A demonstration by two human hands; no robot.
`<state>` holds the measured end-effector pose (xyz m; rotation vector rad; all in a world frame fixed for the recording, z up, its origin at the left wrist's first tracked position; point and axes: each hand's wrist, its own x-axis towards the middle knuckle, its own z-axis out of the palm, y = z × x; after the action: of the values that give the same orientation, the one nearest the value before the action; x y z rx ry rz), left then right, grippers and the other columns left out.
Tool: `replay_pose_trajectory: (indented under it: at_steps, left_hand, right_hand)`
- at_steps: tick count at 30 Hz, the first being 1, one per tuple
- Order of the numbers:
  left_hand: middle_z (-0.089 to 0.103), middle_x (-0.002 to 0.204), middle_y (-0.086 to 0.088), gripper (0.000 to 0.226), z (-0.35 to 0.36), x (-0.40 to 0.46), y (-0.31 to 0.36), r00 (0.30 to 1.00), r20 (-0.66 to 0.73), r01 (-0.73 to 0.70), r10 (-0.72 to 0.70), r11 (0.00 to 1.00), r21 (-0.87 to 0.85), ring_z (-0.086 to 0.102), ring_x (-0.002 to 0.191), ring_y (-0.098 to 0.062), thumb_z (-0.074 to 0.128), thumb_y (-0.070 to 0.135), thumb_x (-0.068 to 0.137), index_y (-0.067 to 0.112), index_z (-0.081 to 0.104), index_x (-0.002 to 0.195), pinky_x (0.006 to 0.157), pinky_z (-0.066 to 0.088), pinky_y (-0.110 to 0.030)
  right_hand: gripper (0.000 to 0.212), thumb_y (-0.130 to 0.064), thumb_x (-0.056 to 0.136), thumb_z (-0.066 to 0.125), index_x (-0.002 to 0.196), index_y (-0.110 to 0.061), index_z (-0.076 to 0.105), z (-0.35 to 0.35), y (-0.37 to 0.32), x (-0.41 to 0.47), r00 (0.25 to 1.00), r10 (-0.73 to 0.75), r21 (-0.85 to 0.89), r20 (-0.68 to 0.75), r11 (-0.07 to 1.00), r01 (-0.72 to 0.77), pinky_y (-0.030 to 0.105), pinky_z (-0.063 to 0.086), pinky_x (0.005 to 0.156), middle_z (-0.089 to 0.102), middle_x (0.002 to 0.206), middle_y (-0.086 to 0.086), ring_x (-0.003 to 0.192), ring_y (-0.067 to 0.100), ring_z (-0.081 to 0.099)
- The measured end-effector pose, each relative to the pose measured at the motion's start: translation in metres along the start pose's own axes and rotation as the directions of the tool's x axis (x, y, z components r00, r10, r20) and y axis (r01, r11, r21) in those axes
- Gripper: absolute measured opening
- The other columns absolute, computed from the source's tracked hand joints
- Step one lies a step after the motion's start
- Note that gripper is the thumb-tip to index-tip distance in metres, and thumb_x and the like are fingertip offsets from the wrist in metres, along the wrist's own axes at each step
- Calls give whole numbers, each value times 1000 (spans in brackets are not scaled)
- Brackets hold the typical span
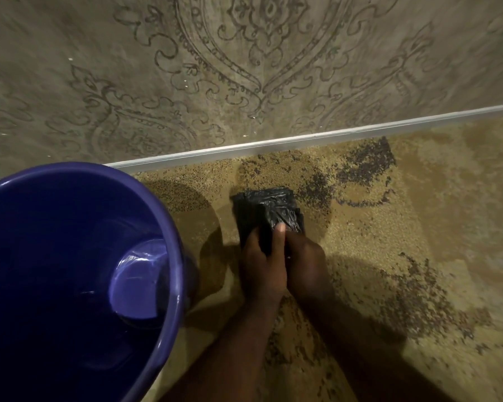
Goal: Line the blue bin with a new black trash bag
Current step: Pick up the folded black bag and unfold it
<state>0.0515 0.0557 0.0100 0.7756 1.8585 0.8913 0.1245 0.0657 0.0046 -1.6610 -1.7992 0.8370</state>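
Both hands, left hand and right hand, pinch the folded black trash bag on the carpet beside the empty blue bin, seemingly starting to unfold it; next it needs shaking open

Both hands, the left hand and the right hand, are bare, with no gloves, rings or watch, and both forearms are uncovered as far as the frame edge.
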Motion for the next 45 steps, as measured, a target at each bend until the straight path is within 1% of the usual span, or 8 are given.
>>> replay_pose_trajectory:
  at_steps: [6,10,14,18,21,29,34,45]
  left_hand:
    - [71,103,-12,37,-15,2,33,954,-159,236,-256,962,-135,67,95,-23,54,33,97,3,67,114,73,50,-27]
    - [65,81,0,26,-39,-32,65,990,-137,52,-28,983,176,67,79,-15,47,29,100,13,67,99,54,36,-13]
    - [66,93,3,10,-66,-79,117,953,225,-303,203,626,719,64,77,-12,57,31,91,31,58,101,61,47,-22]
    - [66,115,-5,27,-115,-117,193,838,468,-546,283,434,716,66,97,-27,54,19,94,24,55,120,77,54,-39]
    - [66,114,-5,33,-171,-141,253,770,531,-633,353,328,701,65,96,-28,57,16,91,22,53,123,80,54,-41]
    - [72,102,6,25,-332,-209,417,698,424,-710,577,482,513,66,93,-13,47,33,93,30,65,110,89,48,-28]
    - [70,97,15,26,-414,-253,497,649,181,-737,739,552,391,65,84,-1,47,39,86,36,63,106,81,49,-22]
    - [70,74,23,23,-584,-347,606,662,-98,-730,743,668,143,65,72,10,68,17,87,39,67,81,65,44,-4]
  right_hand:
    - [19,-9,83,69,101,-13,73,-20,-39,-21,991,-86,95,102,993,77,31,53,63,75,89,6,76,19,68]
    - [37,-2,80,69,114,-18,69,-50,-65,-38,1000,9,181,-15,984,-6,30,55,79,71,107,-6,94,8,66]
    - [71,-16,68,84,132,-5,53,-109,-94,-28,986,-24,-18,-167,1000,21,44,47,100,45,138,15,127,25,44]
    - [72,-41,61,89,124,-26,59,-177,-143,-1,936,-325,-211,132,914,347,66,35,104,41,150,18,139,43,36]
    - [49,-43,65,85,109,-28,69,-217,-190,-4,937,-138,-76,321,982,171,58,46,97,68,120,-8,117,21,63]
    - [18,-23,77,75,91,-11,78,-307,-351,-43,912,80,452,402,849,-273,37,60,69,78,89,11,83,26,75]
    - [31,-48,69,74,76,-18,76,-362,-460,-62,942,37,383,333,908,-172,25,55,60,75,75,5,70,17,72]
    - [7,-16,83,74,77,-14,76,-463,-647,-109,986,-117,406,117,912,60,26,47,59,69,66,5,65,10,63]
